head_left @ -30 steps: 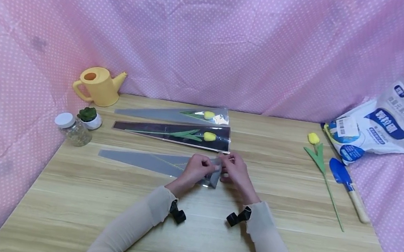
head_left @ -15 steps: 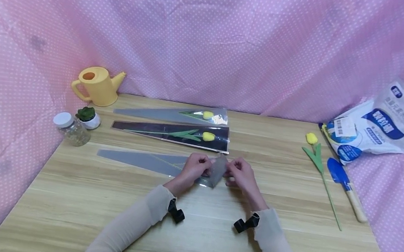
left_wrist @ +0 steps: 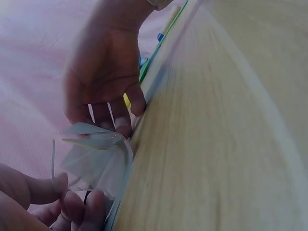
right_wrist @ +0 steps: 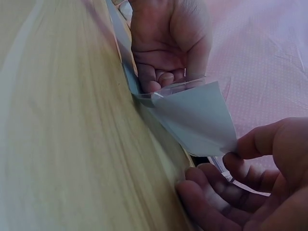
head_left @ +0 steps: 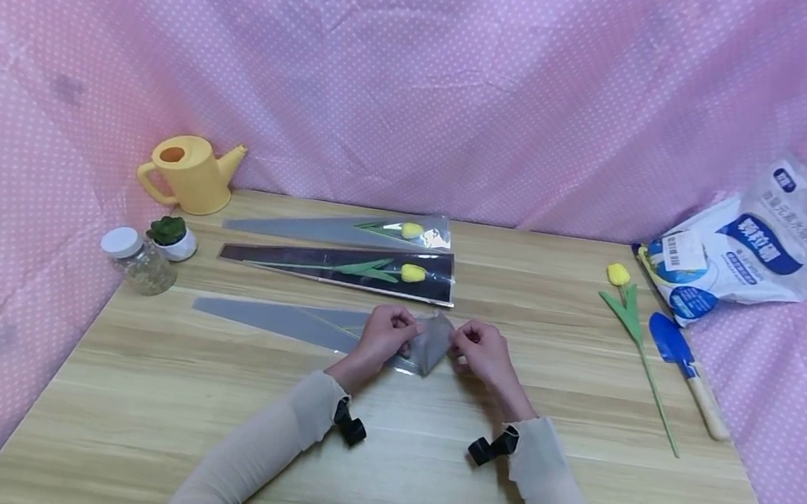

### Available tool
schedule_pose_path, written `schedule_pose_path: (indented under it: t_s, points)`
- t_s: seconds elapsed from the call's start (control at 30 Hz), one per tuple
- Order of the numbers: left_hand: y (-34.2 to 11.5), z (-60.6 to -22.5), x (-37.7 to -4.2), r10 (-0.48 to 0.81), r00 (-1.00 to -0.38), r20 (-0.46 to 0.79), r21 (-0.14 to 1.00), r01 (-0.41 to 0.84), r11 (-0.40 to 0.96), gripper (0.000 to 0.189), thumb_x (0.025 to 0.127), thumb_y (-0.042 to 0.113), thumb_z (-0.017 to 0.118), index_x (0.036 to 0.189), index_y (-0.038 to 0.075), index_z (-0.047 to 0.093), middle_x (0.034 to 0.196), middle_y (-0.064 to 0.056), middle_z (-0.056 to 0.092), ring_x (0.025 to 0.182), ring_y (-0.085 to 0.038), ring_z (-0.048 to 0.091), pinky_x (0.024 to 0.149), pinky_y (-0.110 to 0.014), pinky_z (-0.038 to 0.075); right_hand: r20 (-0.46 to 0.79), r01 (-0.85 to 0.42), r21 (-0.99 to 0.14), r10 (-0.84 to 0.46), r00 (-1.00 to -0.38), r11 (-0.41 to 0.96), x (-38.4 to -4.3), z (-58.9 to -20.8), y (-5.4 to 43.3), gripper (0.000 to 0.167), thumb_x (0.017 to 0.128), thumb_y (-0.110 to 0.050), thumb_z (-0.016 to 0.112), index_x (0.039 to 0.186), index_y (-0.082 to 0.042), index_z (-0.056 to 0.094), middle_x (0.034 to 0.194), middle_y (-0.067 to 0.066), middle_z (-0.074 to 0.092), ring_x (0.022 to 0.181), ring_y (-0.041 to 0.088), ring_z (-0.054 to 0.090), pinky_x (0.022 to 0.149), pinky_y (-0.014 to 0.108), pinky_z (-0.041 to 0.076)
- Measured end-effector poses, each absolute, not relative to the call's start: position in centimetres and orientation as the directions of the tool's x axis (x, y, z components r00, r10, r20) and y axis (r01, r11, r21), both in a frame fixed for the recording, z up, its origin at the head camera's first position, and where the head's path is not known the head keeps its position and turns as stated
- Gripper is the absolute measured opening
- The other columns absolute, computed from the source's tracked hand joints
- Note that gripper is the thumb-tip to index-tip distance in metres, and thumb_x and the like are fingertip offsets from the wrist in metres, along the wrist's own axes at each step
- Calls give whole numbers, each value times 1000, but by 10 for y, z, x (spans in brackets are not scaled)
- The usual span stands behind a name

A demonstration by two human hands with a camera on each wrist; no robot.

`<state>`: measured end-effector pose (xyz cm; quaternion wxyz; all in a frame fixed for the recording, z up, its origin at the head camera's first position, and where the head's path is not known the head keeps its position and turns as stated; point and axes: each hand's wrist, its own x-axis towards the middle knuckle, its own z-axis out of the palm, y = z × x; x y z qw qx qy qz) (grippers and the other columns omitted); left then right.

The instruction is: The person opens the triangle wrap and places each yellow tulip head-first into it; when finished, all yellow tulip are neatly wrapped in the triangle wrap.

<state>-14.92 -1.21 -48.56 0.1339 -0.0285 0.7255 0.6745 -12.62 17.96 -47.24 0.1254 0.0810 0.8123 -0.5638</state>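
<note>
A long tapered grey flower sleeve lies on the table, its wide end toward the right and lifted between both hands. My left hand pinches the clear film at that end between thumb and fingers. My right hand pinches the grey layer's edge opposite. In the right wrist view the sleeve's mouth gapes, the grey sheet bent away from the clear film. Two more sleeves lie behind: a dark sleeve with a yellow tulip, and a grey sleeve with another yellow tulip.
At right lie a loose yellow tulip, a blue trowel with wooden handle, and a white printed bag. At left stand a yellow watering can, a potted succulent and a white-lidded jar. Pink dotted cloth surrounds the table.
My right hand has moved slightly right and pulled the sleeve's grey layer away from the clear film, so the mouth has spread. My left hand stays almost in place.
</note>
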Motion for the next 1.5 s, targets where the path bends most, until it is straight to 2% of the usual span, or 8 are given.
schedule_pose_path:
  t_s: [0.13,0.37,0.6,0.77,1.1,1.3,1.5]
  points:
    - [-13,-486,-150,138,-963,-231,972,-220,86,9,88,-1,70,88,-9,66,60,2,57,47,-9,51,48,-20,48,-296,271,-890,-12,-955,367,-126,-473,181,19,99,-13,56,98,4,64,101,18,68,82,16,67,62,30,61]
    - [-15,-484,-151,145,-950,-277,961,-271,58,14,92,-3,60,97,-13,67,62,-1,55,50,-10,53,51,-21,51,-326,303,-882,-2,-945,360,-127,-473,183,17,98,-14,57,97,2,64,96,14,67,77,16,65,62,28,59]
    - [-17,-484,-152,147,-940,-309,950,-296,101,10,89,-4,61,93,-8,69,63,-1,58,51,-11,54,52,-22,53,-315,284,-883,-25,-949,373,-127,-474,184,17,98,-12,57,98,4,64,92,15,67,76,15,64,61,28,59]
    - [-16,-485,-152,157,-945,-286,956,-270,113,10,86,-7,59,89,-8,68,60,0,58,49,-11,52,50,-22,52,-308,272,-885,-37,-951,378,-127,-474,184,15,98,-12,58,99,2,63,93,13,67,77,15,63,63,29,59]
    - [-16,-485,-153,160,-944,-287,956,-271,116,9,85,-7,60,90,-7,68,64,0,60,50,-10,53,50,-22,51,-272,216,-880,-75,-959,422,-125,-471,182,21,100,-21,58,109,-2,63,96,15,66,76,16,64,61,27,58]
    - [-16,-485,-152,158,-946,-282,954,-259,152,10,86,-5,60,91,-6,69,66,-1,61,51,-11,55,51,-22,52,-242,179,-878,-90,-966,444,-124,-464,187,31,102,-30,56,116,-3,62,100,16,65,77,20,64,65,30,59]
    - [-16,-486,-152,153,-949,-277,954,-253,161,9,87,-5,61,90,-6,69,64,-1,61,50,-11,55,50,-21,51,-142,76,-846,-86,-986,527,-127,-457,207,29,101,-22,58,116,2,63,101,22,68,83,26,66,69,31,57]
